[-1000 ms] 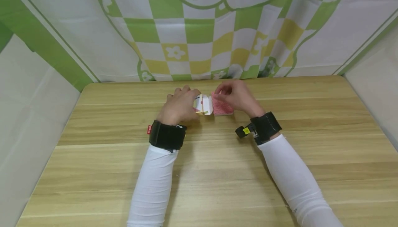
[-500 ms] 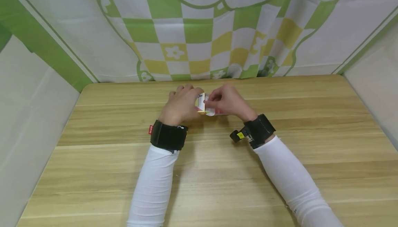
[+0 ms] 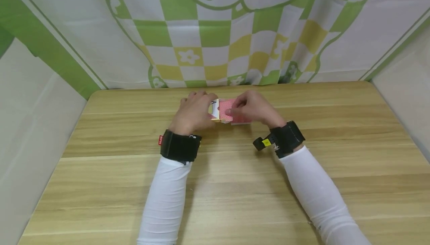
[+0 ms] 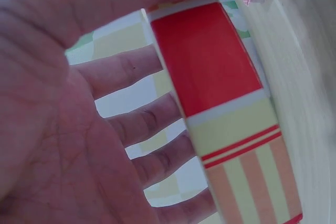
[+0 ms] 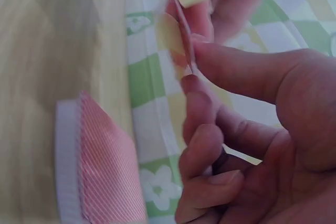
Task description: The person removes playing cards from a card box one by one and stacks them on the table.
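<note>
My left hand (image 3: pixel 195 113) holds a playing card box (image 3: pixel 215 110) marked with an "A", thumb on one side and fingers on the other. In the left wrist view the box's red panel and striped end (image 4: pixel 212 61) face the camera. Between thumb and fingertip my right hand (image 3: pixel 256 107) pinches a thin red-backed playing card (image 3: pixel 224 111) at the box's mouth; whether it is one card or several I cannot tell. Below the right hand, a squared stack of red-backed cards (image 5: pixel 110 169) lies on the table, partly hidden in the head view.
The wooden table (image 3: pixel 215 192) extends around both forearms. A green, white and yellow checked curtain (image 3: pixel 215 32) hangs right behind its far edge. Each wrist wears a black strap, and a small camera (image 3: pixel 260 143) juts from the right one.
My right hand moved left from the stack to the box's mouth, then back right. A red-backed card now shows between box and fingers. The left hand stays nearly in place.
</note>
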The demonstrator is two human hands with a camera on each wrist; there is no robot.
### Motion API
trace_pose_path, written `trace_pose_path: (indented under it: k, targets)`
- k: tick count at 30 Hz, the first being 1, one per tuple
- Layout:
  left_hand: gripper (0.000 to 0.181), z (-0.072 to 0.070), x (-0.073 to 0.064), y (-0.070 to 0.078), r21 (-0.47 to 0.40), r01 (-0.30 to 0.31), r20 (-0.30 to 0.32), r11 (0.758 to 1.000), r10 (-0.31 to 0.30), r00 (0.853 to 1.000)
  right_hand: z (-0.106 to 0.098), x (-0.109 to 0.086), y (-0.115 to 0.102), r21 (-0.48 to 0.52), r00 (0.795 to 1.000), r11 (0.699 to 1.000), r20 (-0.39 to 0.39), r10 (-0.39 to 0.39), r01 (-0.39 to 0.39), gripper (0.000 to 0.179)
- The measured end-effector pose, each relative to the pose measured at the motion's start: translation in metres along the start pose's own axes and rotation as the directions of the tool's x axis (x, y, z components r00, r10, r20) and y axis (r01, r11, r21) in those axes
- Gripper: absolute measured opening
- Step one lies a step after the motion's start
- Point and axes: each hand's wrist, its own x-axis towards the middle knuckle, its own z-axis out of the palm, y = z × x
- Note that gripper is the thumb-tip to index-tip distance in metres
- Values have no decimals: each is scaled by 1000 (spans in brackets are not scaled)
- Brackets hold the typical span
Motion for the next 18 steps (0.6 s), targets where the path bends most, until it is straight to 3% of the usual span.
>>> trace_pose_path:
  k: [8, 12, 14, 18]
  targets:
    - [70, -1, -1, -2, 1, 7, 1, 1000, -7, 1000, -24, -9, 6, -36, 999, 998, 28, 46, -45, 30]
    - [70, -1, -1, -2, 9, 9, 7, 1000, -9, 1000, -28, -11, 0, -140, 998, 988, -9, -60, 58, 45]
    - [69, 0, 0, -1, 11, 9, 11, 1000, -10, 1000, -26, -11, -5, -247, 988, 958, -7, -155, 149, 55]
    - [65, 0, 0, 2, 16, 1, 11, 1000, -1, 1000, -16, -9, -13, -429, 950, 851, 69, -304, 303, 62]
